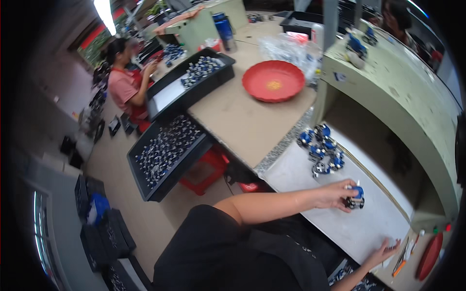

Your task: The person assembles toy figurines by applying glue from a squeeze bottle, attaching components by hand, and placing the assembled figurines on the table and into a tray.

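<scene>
Left hand (335, 195) gripped small blue-and-black toy (358, 198) over white work surface (337, 230); right hand (381, 254), fingers curled, was near orange-handled tool (399, 268) (couldn't tell if it held anything). More blue toys (320, 151) sat clustered on same surface, farther off.

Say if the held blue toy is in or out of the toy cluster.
Out: the left hand holds the blue toy apart; white worktop shows between it and the toy cluster.

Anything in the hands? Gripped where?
Left hand holds a small blue-and-black wheeled toy by its picture-left side. Right hand: cannot tell.
</scene>
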### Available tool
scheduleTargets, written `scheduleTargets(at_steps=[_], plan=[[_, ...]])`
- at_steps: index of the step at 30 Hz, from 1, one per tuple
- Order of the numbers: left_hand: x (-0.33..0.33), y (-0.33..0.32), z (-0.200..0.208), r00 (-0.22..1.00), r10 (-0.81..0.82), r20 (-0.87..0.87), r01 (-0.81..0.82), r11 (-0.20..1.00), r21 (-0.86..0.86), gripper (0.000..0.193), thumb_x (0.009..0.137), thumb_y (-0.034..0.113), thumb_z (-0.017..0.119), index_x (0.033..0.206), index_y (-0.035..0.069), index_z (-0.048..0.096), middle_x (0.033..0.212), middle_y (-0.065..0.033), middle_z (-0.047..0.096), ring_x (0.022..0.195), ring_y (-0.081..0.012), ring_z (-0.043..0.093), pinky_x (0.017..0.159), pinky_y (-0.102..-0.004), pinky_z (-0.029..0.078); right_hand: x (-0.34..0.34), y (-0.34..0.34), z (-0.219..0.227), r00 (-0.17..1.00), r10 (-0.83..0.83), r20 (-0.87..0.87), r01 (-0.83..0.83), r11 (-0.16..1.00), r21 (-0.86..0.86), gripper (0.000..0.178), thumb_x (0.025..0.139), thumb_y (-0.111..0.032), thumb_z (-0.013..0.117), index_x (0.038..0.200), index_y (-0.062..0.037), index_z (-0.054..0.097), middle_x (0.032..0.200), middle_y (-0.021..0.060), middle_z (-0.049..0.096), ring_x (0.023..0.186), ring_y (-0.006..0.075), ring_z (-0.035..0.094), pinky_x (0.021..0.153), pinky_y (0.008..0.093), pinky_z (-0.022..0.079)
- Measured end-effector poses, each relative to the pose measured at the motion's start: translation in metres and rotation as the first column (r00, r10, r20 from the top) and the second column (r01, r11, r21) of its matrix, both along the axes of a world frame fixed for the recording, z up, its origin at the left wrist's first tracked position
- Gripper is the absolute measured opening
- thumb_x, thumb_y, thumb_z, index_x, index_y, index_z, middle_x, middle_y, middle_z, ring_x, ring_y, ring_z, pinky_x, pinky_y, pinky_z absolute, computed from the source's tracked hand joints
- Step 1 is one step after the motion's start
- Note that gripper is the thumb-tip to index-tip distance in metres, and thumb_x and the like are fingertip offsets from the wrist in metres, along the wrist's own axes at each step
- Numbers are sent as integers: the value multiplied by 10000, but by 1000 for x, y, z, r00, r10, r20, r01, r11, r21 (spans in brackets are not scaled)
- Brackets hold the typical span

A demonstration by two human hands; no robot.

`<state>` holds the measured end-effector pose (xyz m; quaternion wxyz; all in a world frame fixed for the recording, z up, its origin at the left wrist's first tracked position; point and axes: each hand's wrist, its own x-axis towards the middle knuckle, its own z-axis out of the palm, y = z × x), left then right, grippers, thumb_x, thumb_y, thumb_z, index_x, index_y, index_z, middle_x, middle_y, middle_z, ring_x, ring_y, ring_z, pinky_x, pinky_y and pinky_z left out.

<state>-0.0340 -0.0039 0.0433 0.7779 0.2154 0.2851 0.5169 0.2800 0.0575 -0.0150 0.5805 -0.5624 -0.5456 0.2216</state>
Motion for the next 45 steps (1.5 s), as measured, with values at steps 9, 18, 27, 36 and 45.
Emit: scheduleTargets(at_steps=[9,18,27,36,45], plan=[[-25,-39,-2,962,62,-265,-24,989,144,595,783,19,617,1227,71,224,1118,-99,476,1015,-160,502,873,-296,412,-12,11,6,990,96,108,-93,995,-30,403,877,-127,513,1228,11,371,1256,130,403,1113,218,390,942,311,303],[-10,-37,-29,952,176,-252,-54,903,427,610,749,21,645,1235,85,282,1175,-52,386,1103,-139,412,923,-302,366,-4,5,8,988,74,135,-55,989,-139,328,882,-117,496,1181,-13,411,1120,139,519,958,182,482,847,278,377],[-17,-41,-22,103,553,-827,168,809,563,621,664,-2,661,1221,24,388,1219,-141,468,1114,-293,448,956,-354,328,-75,-42,19,956,223,-192,-218,975,46,297,874,-55,487,1150,4,393,1008,135,554,928,201,558,788,284,453],[-7,-40,-39,-41,627,-778,129,776,618,686,631,21,706,1236,33,383,1147,-148,472,1057,-304,461,917,-360,359,-91,-79,22,957,177,-231,-186,982,-20,364,838,3,471,1191,35,390,1036,117,496,851,167,543,734,281,470],[-9,-42,-33,4,600,-800,-11,800,600,684,684,38,704,1272,36,355,1085,-154,518,999,-243,524,871,-333,397,-106,-82,15,847,129,-516,-130,991,33,295,768,56,585,1028,9,455,1019,127,518,896,170,530,767,274,446]])
